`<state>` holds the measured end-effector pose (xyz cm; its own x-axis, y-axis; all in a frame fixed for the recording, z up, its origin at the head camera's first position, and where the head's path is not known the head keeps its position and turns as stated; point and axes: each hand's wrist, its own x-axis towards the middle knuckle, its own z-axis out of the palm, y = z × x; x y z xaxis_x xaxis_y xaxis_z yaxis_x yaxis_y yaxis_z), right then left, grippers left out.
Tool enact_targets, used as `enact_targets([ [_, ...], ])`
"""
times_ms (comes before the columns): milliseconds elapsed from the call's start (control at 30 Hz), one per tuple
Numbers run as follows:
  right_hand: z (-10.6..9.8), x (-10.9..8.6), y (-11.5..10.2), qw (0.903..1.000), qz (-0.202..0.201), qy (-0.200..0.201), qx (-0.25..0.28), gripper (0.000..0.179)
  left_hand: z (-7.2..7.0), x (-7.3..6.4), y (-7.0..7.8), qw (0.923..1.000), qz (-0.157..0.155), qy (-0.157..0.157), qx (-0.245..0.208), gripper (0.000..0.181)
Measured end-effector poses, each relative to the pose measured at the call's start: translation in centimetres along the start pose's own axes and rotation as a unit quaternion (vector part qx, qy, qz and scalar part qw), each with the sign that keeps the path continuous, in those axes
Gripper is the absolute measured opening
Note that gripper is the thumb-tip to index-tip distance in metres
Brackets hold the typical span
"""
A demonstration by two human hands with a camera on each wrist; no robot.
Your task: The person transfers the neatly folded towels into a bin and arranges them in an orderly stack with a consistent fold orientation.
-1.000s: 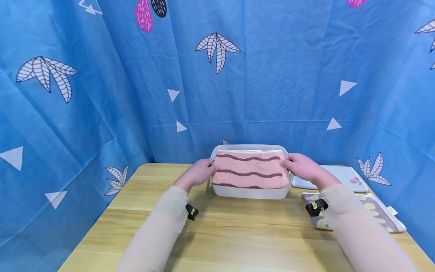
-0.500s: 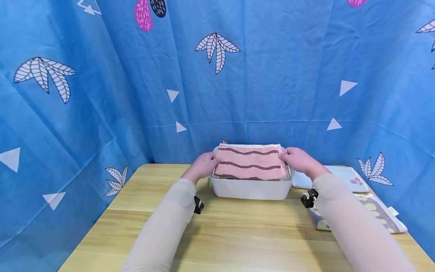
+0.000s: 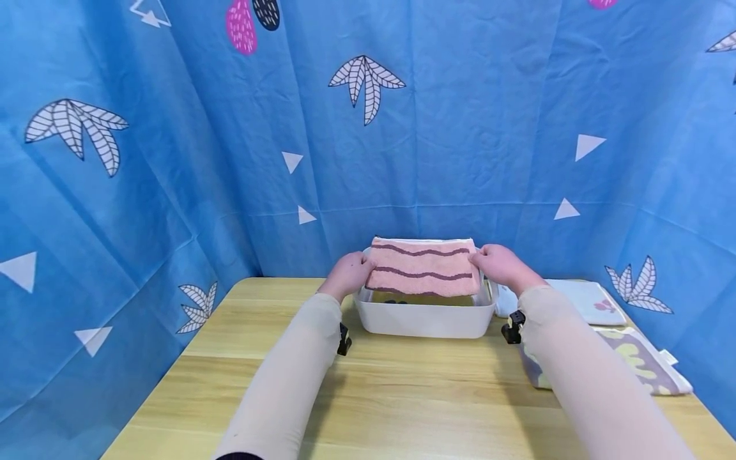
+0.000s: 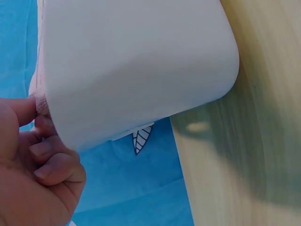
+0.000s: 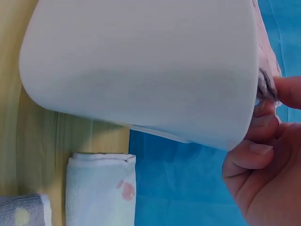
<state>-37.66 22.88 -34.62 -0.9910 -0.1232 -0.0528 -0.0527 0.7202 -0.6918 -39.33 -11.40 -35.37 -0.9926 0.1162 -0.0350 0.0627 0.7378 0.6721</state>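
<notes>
A folded pink towel [image 3: 422,268] with dark wavy stripes is held over the white bin [image 3: 425,321], tilted, its lower edge overlapping the bin's opening. My left hand [image 3: 349,275] pinches its left edge between thumb and fingers; in the left wrist view that hand [image 4: 42,165] sits right at the bin's rim. On the other side my right hand [image 3: 503,265] pinches the right edge, and the right wrist view shows its thumb and finger on the towel's striped corner [image 5: 267,87]. Beneath the towel, something yellowish with dark marks [image 3: 397,299] shows inside the bin.
To the right of the bin lies a folded white towel [image 3: 586,303] with a pink motif. In front of it is a grey and yellow patterned towel [image 3: 632,358], partly covered by the right sleeve. The wooden table [image 3: 402,396] backs onto a blue curtain [image 3: 460,160].
Both hands have raised the pink towel up and back from the bin's opening, uncovering the bin's front rim and some of its inside. The side towels stay put.
</notes>
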Motion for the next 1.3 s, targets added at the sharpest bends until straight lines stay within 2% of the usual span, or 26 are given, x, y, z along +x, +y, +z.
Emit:
enact_targets([
  [233,0.15,0.50,-0.14,0.9998,0.016,0.000,0.007,0.033,0.54,0.75,-0.24,0.9995,-0.022,0.000,-0.022,0.031],
  [733,0.15,0.77,0.11,0.9996,0.024,-0.005,-0.011,0.035,0.66,0.78,-0.18,0.9998,-0.018,0.001,-0.004,0.031],
  [867,0.11,0.85,0.25,0.9996,0.022,-0.007,-0.019,0.035,0.68,0.69,-0.08,0.9999,-0.015,0.001,0.007,0.030],
  [1000,0.00,0.87,0.30,0.9993,0.000,-0.003,-0.038,0.033,0.58,0.75,-0.07,0.9996,-0.001,0.005,0.027,0.031],
  [1100,-0.06,0.72,0.28,0.9990,-0.013,0.001,-0.043,0.033,0.52,0.79,-0.11,0.9996,-0.005,-0.001,0.027,0.030],
  [1233,0.04,0.49,0.21,0.9993,-0.008,0.003,-0.036,0.034,0.52,0.68,-0.21,0.9997,-0.020,-0.012,0.012,0.027],
  [1300,0.10,0.42,0.19,0.9994,-0.006,0.003,-0.033,0.033,0.55,0.61,-0.30,0.9998,-0.014,-0.011,0.012,0.027],
])
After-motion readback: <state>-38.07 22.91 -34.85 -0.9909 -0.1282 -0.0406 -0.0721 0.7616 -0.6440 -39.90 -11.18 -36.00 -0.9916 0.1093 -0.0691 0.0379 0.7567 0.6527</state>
